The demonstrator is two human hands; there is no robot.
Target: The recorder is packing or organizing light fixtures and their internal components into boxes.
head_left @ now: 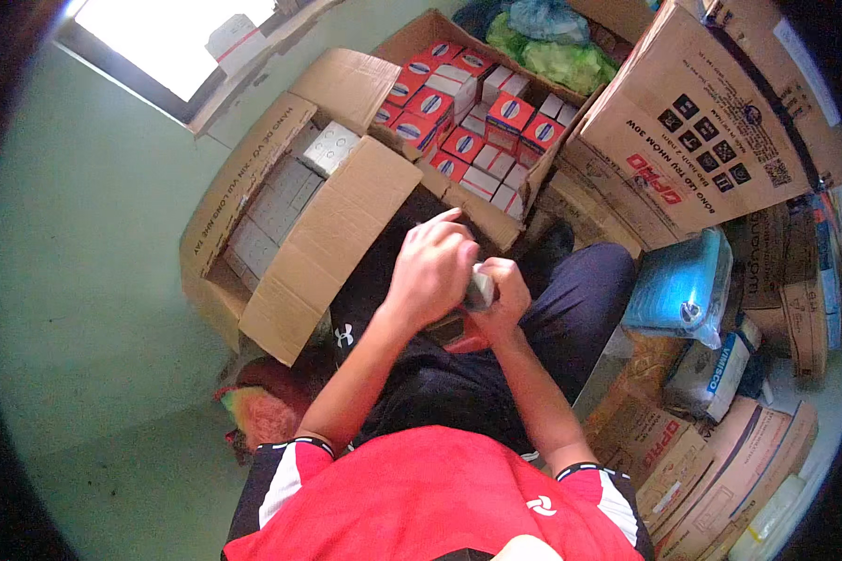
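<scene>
A: Both hands meet over the lap. The left hand point(432, 266) closes over a small grey metal block point(480, 292); the right hand point(501, 301) grips it from below.

B: And the boxes?

A: The open brown cardboard carton point(253, 196) holds rows of grey pieces, looking nearly full. The carton of small red-and-white boxes point(468, 112) beyond is packed too.

Seated on the green floor point(94, 309), the person holds a small grey box point(480, 290) over the lap, the left hand point(432, 266) curled over its top and the right hand point(501, 297) gripping it from beside. Ahead stand an open carton of grey boxes point(281, 201) and, just beyond it, an open carton of red-and-white boxes point(477, 122).
</scene>
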